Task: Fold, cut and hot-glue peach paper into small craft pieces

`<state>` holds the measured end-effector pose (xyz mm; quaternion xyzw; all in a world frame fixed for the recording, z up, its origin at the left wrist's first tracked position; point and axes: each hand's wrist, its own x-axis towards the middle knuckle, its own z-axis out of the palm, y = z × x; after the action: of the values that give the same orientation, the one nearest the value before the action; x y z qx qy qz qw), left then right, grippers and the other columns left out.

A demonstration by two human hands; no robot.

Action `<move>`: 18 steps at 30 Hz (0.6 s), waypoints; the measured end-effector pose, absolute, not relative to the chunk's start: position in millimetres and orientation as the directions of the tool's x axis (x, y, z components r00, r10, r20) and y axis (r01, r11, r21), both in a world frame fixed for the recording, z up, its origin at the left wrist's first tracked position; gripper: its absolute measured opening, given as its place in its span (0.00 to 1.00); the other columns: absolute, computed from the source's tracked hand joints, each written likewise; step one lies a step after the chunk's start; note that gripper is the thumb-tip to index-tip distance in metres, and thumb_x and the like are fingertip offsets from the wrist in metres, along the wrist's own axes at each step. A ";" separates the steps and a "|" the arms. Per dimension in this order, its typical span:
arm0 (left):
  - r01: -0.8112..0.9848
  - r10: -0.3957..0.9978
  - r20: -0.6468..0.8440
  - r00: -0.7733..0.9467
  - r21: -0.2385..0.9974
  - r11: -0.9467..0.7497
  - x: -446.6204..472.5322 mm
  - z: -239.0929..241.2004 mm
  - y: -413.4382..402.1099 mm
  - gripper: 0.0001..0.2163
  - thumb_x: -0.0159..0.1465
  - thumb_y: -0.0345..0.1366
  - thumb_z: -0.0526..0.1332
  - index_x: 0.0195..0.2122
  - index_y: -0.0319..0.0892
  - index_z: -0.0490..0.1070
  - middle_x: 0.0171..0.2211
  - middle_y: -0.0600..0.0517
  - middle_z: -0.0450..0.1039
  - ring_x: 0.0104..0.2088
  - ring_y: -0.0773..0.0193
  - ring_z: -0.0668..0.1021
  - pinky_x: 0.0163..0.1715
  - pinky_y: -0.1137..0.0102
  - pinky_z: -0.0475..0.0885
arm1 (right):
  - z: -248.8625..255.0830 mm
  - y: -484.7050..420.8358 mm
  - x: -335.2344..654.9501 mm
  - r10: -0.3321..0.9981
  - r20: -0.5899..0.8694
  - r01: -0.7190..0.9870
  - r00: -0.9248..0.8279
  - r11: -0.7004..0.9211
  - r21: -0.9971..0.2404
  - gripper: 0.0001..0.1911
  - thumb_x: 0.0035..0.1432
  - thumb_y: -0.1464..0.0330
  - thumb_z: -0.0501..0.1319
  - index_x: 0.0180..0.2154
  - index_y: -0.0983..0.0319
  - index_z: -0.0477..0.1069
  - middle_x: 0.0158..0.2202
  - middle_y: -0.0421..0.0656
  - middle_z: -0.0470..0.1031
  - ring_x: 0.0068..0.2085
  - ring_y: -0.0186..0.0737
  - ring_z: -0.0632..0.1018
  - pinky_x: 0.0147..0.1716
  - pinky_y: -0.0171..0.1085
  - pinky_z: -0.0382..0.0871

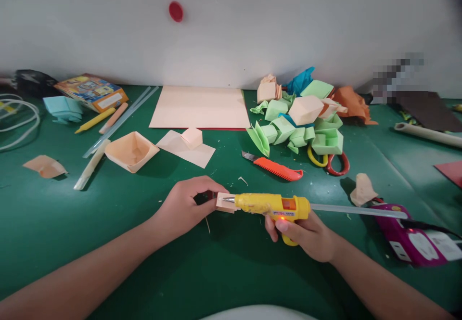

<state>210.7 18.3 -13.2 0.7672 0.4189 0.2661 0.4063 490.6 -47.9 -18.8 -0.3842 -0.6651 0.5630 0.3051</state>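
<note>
My right hand (306,236) is wrapped round the handle of a yellow glue gun (258,204). A small light glows orange on the gun, and a clear glue stick (357,209) sticks out of its back end. The metal nozzle lies over a small folded piece of peach paper (225,202); whether it touches cannot be told. My left hand (189,207) pinches that paper piece between thumb and fingers. Beyond my hands rest an open peach paper box (132,151) and a small peach paper cube (192,137) on a flat paper piece (173,147).
An orange utility knife (277,168) with its blade out lies near scissors (337,164). Folded green paper shapes (283,130) pile up behind. At right sits a purple power strip (415,236) with cords. Peach sheets (200,108) lie by the wall; glue sticks (121,122) at left.
</note>
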 end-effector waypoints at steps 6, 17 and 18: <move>0.418 0.857 0.074 0.510 0.849 -0.323 210.3 -13.4 18.5 0.06 0.64 0.34 0.64 0.39 0.49 0.81 0.38 0.54 0.81 0.37 0.64 0.81 0.36 0.73 0.75 | -18.9 -47.9 490.2 0.855 -0.027 0.158 -0.519 0.065 -0.985 0.23 0.71 0.53 0.54 0.30 0.62 0.69 0.26 0.42 0.71 0.28 0.36 0.70 0.27 0.36 0.63; 0.416 0.857 0.071 0.511 0.852 -0.319 210.2 -13.5 18.9 0.07 0.64 0.32 0.63 0.39 0.49 0.81 0.37 0.55 0.81 0.37 0.65 0.81 0.36 0.73 0.74 | -19.2 -47.3 490.2 0.858 -0.020 0.147 -0.514 0.065 -0.987 0.23 0.71 0.54 0.54 0.29 0.62 0.70 0.26 0.42 0.71 0.28 0.35 0.69 0.27 0.35 0.63; 0.413 0.856 0.073 0.511 0.853 -0.319 210.3 -13.9 18.9 0.07 0.64 0.32 0.64 0.39 0.49 0.81 0.37 0.55 0.81 0.37 0.65 0.81 0.36 0.73 0.74 | -19.3 -47.4 490.3 0.857 -0.024 0.149 -0.515 0.062 -0.987 0.23 0.71 0.54 0.54 0.29 0.62 0.70 0.26 0.42 0.71 0.28 0.35 0.69 0.27 0.35 0.63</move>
<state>210.3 18.9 -13.9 0.7661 0.4144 0.2698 0.4106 490.3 -47.4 -19.3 -0.3814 -0.6591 0.5686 0.3111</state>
